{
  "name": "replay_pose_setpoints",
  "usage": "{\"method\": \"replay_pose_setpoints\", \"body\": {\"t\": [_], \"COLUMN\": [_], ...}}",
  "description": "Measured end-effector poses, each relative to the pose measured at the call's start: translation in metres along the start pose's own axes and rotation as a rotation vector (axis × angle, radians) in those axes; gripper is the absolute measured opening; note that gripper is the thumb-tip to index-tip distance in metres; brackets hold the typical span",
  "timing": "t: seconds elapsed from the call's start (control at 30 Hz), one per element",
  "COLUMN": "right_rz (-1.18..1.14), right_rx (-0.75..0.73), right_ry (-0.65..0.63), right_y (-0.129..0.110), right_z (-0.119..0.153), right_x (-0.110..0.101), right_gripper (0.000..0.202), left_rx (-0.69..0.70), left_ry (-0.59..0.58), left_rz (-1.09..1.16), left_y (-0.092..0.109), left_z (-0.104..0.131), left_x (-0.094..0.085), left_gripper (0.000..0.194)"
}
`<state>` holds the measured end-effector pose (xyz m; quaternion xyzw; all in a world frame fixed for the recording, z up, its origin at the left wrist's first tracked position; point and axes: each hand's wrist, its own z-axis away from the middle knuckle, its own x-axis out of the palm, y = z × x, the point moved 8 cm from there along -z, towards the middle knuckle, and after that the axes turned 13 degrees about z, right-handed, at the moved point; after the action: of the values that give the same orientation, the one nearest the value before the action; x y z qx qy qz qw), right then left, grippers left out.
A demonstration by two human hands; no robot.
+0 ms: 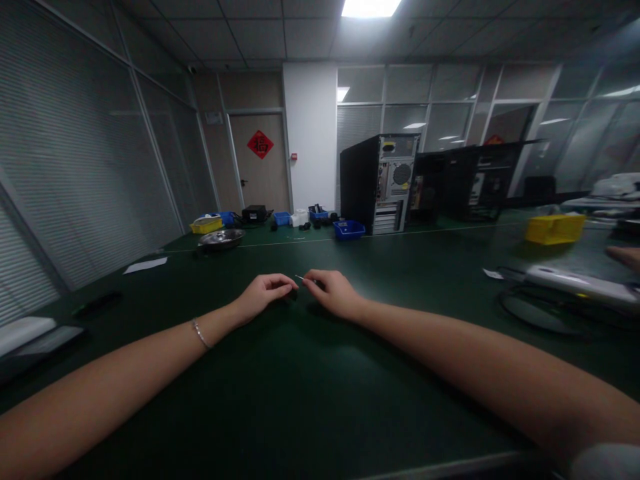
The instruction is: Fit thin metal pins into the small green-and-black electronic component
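Observation:
Over the middle of the dark green table (290,400), my left hand (264,294) is closed in a pinch around a small dark piece (293,293), too small and dim to name. Opposite it, my right hand (334,293) grips a thin metal tool (300,277), whose slim silver tip pokes out to the left between the two hands. The fingers cover the rest of the tool, so its kind is unclear. A narrow gap separates the hands, and the tip points toward the left fingertips.
Behind my hands stand a blue bin (349,230), a metal dish (221,239) and a computer tower (380,183). On the right are a white power strip (580,283) with black cable, a yellow bin (555,229) and another person's hand (625,255). A phone-like slab (43,350) lies left.

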<state>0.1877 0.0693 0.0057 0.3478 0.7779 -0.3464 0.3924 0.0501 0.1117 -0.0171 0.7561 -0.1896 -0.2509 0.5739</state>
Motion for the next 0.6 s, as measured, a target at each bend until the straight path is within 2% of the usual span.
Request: {"method": "replay_pose_setpoints", "body": {"t": [0.1,0.17,0.4,0.6], "right_rz": [0.003,0.012,0.004,0.010], "right_rx": [0.000,0.004,-0.009,-0.018], "right_ry": [0.000,-0.003,-0.020,-0.023], "right_y": [0.000,0.001,-0.001,-0.002], "right_z": [0.000,0.000,0.000,0.000], "right_x": [0.001,0.001,0.002,0.002], "right_gripper": [0.027,0.027,0.028,0.029], "left_rx": [0.002,0.029,0.174,0.180], "left_ry": [-0.196,-0.269,-0.273,-0.257], "left_rz": [-0.127,-0.210,-0.487,-0.441], "left_y": [0.005,0.009,0.017,0.014], "left_z": [0.004,0.006,0.006,0.004], "left_x": [0.020,0.028,0.030,0.029], "left_gripper": [0.020,0.021,0.022,0.023]}}
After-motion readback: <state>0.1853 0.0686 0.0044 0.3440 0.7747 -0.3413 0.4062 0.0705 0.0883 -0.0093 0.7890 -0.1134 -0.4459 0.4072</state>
